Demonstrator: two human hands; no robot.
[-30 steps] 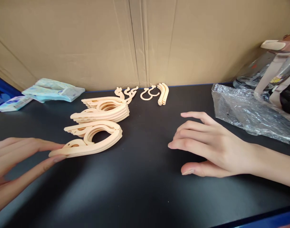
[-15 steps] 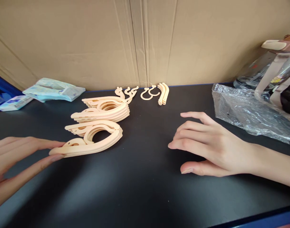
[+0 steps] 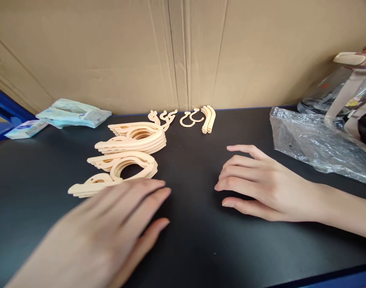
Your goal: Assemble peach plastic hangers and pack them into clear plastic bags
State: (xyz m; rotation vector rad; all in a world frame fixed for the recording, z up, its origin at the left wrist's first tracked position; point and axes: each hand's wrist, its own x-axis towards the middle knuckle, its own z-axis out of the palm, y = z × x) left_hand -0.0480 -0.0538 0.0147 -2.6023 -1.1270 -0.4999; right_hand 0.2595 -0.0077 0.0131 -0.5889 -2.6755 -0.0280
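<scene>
Peach plastic hanger pieces lie in two stacks on the black table: a near stack (image 3: 117,174) and a far stack (image 3: 135,138). Behind them are small hooks (image 3: 190,118) and a bundle of short curved bars (image 3: 208,118). My left hand (image 3: 111,228) is stretched out flat, fingers apart, just in front of the near stack and holding nothing; its fingertips overlap the stack's front edge. My right hand (image 3: 257,186) rests on the table right of centre, fingers loosely spread, empty.
A cardboard wall (image 3: 183,52) closes the back. Blue-white wipe packets (image 3: 73,114) lie at the back left. Crinkled clear plastic (image 3: 315,142) and a glass jug with a beige handle (image 3: 347,92) sit at the right. The blue table edge (image 3: 335,278) runs along the front.
My left hand left the near stack's left end and swept right and forward, now in front of it. The right hand barely shifted. The view moved slightly left.
</scene>
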